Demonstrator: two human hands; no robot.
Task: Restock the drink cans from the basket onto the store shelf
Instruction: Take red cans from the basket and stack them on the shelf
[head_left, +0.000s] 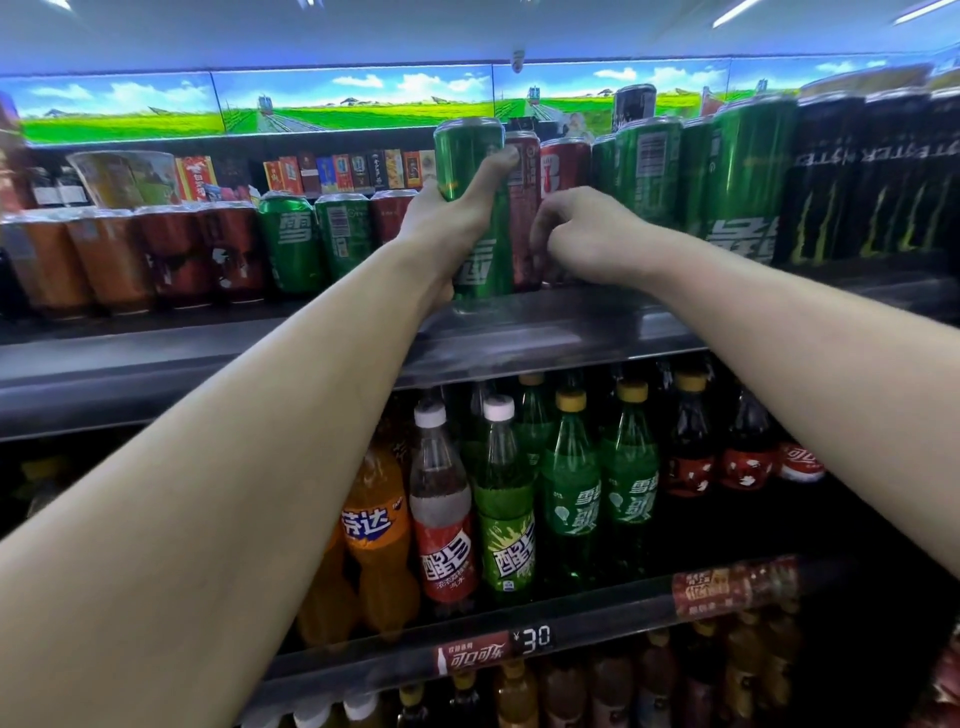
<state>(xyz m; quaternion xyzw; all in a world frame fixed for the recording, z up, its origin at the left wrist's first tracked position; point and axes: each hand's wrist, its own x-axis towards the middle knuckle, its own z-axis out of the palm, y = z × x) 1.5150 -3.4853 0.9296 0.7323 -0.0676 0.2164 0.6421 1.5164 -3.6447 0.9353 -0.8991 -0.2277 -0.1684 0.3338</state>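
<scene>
My left hand (451, 228) grips a tall green can (470, 156) and holds it upright at the front of the upper shelf (545, 322). Just right of it stands a tall red can (523, 208). My right hand (582, 234) reaches in beside that red can with its fingers curled against the can's lower half; the fingertips are hidden. More tall green cans (649, 166) and a red can (563, 166) stand behind and to the right. The basket is not in view.
Black energy-drink cans (878, 176) fill the shelf's right end. Short green cans (311, 234) and red and orange cans (171, 254) line the left. Below stand green, red and orange bottles (519, 493) behind a price rail (535, 639).
</scene>
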